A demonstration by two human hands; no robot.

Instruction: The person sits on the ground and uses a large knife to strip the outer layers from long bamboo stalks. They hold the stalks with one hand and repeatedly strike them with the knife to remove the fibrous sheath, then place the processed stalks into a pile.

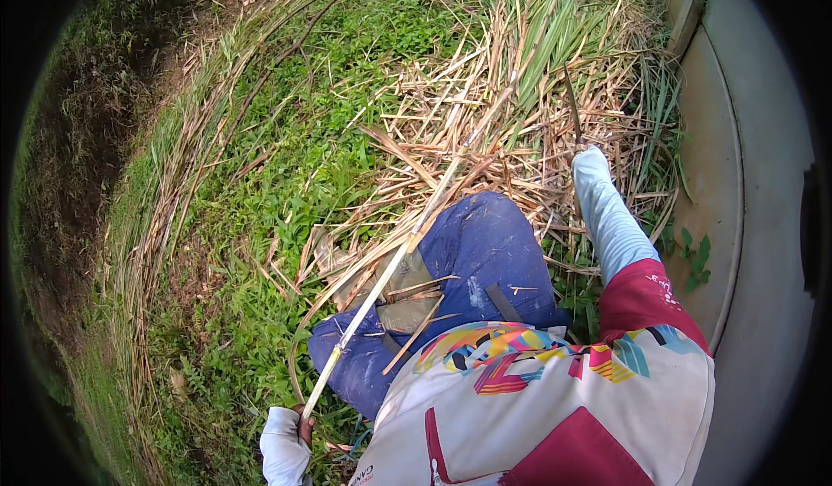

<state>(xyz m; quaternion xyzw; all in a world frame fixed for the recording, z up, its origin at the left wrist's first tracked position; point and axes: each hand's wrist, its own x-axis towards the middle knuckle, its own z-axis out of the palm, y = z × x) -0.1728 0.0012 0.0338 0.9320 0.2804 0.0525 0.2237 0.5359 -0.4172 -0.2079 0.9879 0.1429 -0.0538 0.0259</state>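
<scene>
My left hand [305, 427], in a white sleeve at the lower left, is closed around the lower end of a long, pale, jointed cane stalk [374, 295]. The stalk slants up and away across my blue-clad lap, its far end running in among dry leaves. Out to the right, my right arm stretches forward in a light blue sleeve. The right hand [581, 150], largely hidden by the cuff, grips a long, dark-bladed knife [572, 105]. Its blade points away over the leaf litter, apart from the stalk.
Dry strips and leaves [485, 126] are heaped before me, with long green leaves [555, 35] beyond. Low green plants [251, 235] cover the ground at left, beside a curved band of dry stems [165, 252]. A smooth grey-green wall [763, 139] rises close on the right.
</scene>
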